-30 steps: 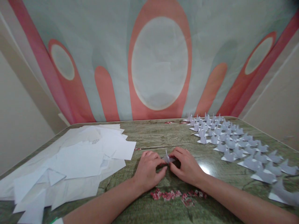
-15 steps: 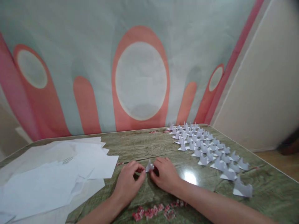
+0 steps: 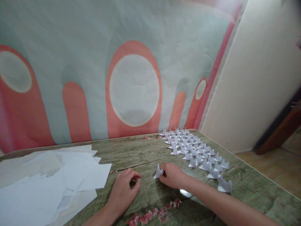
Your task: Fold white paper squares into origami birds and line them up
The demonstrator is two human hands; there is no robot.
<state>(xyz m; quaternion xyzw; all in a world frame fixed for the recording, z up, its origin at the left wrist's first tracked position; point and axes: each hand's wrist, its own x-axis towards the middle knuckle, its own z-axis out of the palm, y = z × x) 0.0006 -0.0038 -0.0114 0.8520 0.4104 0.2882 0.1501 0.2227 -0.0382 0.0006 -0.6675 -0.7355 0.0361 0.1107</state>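
My right hand [image 3: 172, 175] pinches a small folded white paper figure [image 3: 157, 172] by its right side, just over the wood-patterned table [image 3: 131, 153]. The figure has a tall pointed end and a flat triangular base, and my fingers hide part of it. To its left, my left hand [image 3: 124, 186] rests near the tabletop with nothing in it, its fingers loosely curled and the thumb a little apart. Several similar folded paper figures [image 3: 192, 161] stand in rows on the right part of the table.
A spread pile of white paper sheets [image 3: 94, 175] covers the table's left side. Pink printed flowers [image 3: 150, 215] decorate the near tabletop. A printed cloth [image 3: 96, 103] hangs behind the table, with a pale wall [image 3: 230, 103] to the right.
My right hand has moved right with the paper figure, away from my left hand, which has let go of it. The view has turned slightly to the right.
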